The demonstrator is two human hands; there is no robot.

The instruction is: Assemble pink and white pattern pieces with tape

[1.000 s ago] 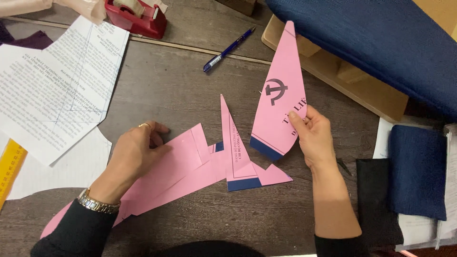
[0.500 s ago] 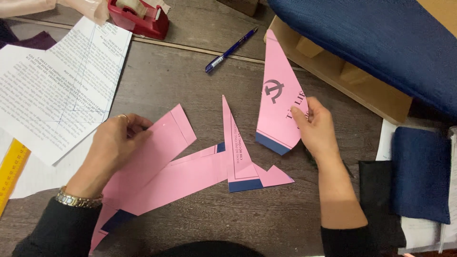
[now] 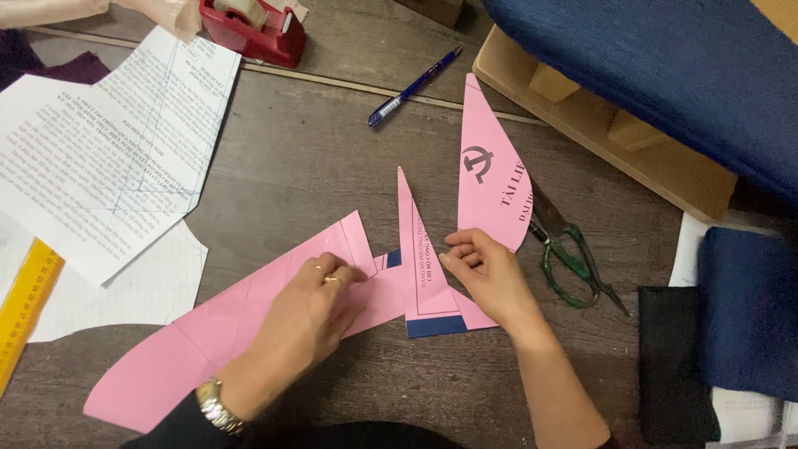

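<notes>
**Pink paper pieces on the wooden table**

Your left hand lies flat on the long pink strip, fingers curled at its upper edge, pressing rather than pinching. Your right hand rests just beside it, fingertips loosely bent on the narrow pink triangle, gripping nothing firmly. The curved pink piece lies just beyond, free of both hands.

Judging by how the pieces overlap, keep your left palm down so the strip cannot slide, and guide the triangle with your fingertips only, so its thin point stays uncreased.

The scissors lie right of the curved piece, blades partly tucked under it. Your left hand hides where strip and triangle meet. The yellow ruler and blue cloth are cut off at the edges.
</notes>
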